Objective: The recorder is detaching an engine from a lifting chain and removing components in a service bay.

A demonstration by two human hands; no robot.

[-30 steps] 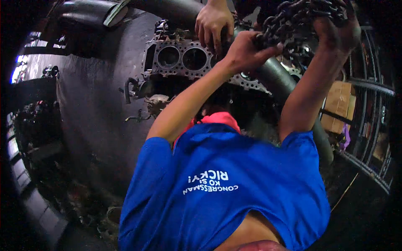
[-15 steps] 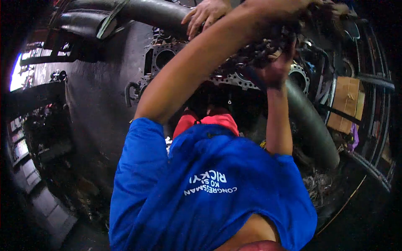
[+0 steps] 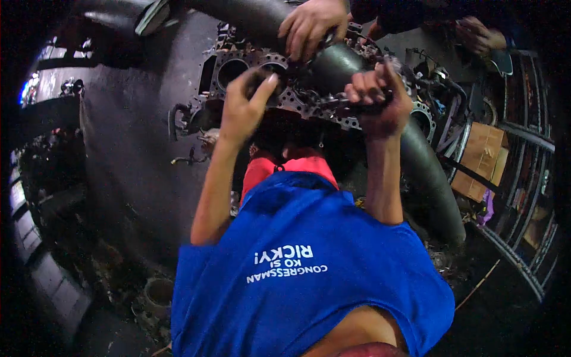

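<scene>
My left hand (image 3: pixel 244 104) is curled just over the cylinder bores of a metal engine block (image 3: pixel 207 76); whatever lies in its fingers is too dark to make out. My right hand (image 3: pixel 383 101) is closed around a dark chain (image 3: pixel 333 102), which lies over a thick grey pipe (image 3: pixel 425 169) crossing the block diagonally. A co-worker's hand (image 3: pixel 312 27) rests on the pipe above my hands, fingers draped over it, and another person's hand (image 3: pixel 479 33) is at the upper right.
A cardboard box (image 3: pixel 476 152) with a purple item (image 3: pixel 489 205) beside it lies at the right, near metal racking (image 3: pixel 529 137). Dark, grimy machine parts (image 3: pixel 157 291) sit at the lower left. Another cylindrical piece (image 3: pixel 151 16) is at the top left.
My raised arms have come down toward the block and spread apart, with the chain lower. The co-worker's hand on the pipe has shifted slightly right since half a second ago.
</scene>
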